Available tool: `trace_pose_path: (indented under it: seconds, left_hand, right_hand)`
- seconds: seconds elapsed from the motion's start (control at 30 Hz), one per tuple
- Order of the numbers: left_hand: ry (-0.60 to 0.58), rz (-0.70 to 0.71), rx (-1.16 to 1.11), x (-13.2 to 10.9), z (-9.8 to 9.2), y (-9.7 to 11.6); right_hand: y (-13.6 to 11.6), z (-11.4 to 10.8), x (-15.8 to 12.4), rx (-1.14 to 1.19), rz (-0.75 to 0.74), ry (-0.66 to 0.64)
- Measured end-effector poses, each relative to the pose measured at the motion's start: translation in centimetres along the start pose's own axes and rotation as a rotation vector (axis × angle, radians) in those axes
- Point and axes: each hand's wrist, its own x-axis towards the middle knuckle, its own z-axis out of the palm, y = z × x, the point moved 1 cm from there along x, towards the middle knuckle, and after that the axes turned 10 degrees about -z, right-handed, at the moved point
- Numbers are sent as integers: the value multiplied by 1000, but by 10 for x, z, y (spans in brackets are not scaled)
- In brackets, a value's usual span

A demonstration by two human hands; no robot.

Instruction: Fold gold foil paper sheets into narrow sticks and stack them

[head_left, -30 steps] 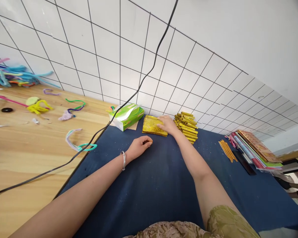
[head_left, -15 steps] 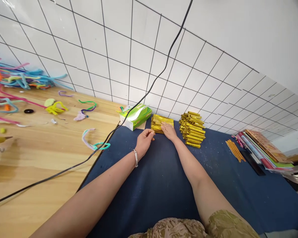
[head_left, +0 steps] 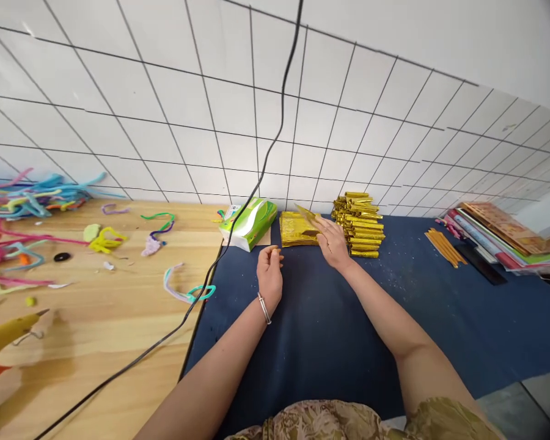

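My right hand (head_left: pixel 333 241) pinches a gold foil paper sheet (head_left: pixel 305 214), whose edge tilts up off the stack. Beneath it lies a stack of gold foil paper (head_left: pixel 296 230), flat on the dark blue cloth near the wall. My left hand (head_left: pixel 270 271), with a silver bangle on the wrist, is closed just in front of the stack's left end; its curled fingers hide whatever may be in them. Just right of my right hand is a pile of rolled gold paper tubes (head_left: pixel 364 226).
A green tissue pack (head_left: pixel 250 225) stands left of the stack. A black cable (head_left: pixel 183 327) crosses the wooden table. Pipe cleaners (head_left: pixel 41 195) and a yellow glue gun (head_left: pixel 9 330) lie left. Tan sticks (head_left: pixel 445 247) and stacked books (head_left: pixel 499 238) are right.
My right hand has gone from lying flat on the stack to lifting a foil sheet up and rightward. My left hand, still closed, has turned more upright. The view has shifted.
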Motion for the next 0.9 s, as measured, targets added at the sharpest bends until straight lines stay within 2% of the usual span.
trace_pose_path:
  seconds: [0.07, 0.2, 0.27, 0.4, 0.53, 0.57, 0.7, 0.83, 0.9]
  left_hand:
    - [41, 1, -1, 3, -2, -1]
    - [101, 19, -4, 6, -3, -5]
    - [112, 31, 0, 5, -3, -7]
    - [104, 67, 21, -3, -5, -5]
    - [65, 114, 49, -15, -3, 2]
    - [42, 144, 72, -17, -1, 3]
    - [-226, 465, 477, -24, 8, -2]
    - [-508, 620, 1047, -22, 13, -24]
    - [-520, 657, 1233, -20, 12, -33]
  right_hand:
    - [-19, -10, -19, 8, -40, -90]
    - [-49, -13, -55, 72, -116, -460]
    - [-54, -12, -61, 70, -128, -500]
    - [-42, -8, -57, -31, -44, -399]
    - [-28, 7, -69, -4, -61, -588]
    - [-25, 11, -73, -2, -48, -591]
    - [-20, 20, -87, 25, -33, -537]
    - [-17, 23, -91, 60, -28, -499]
    - [-16, 23, -93, 75, -34, -471]
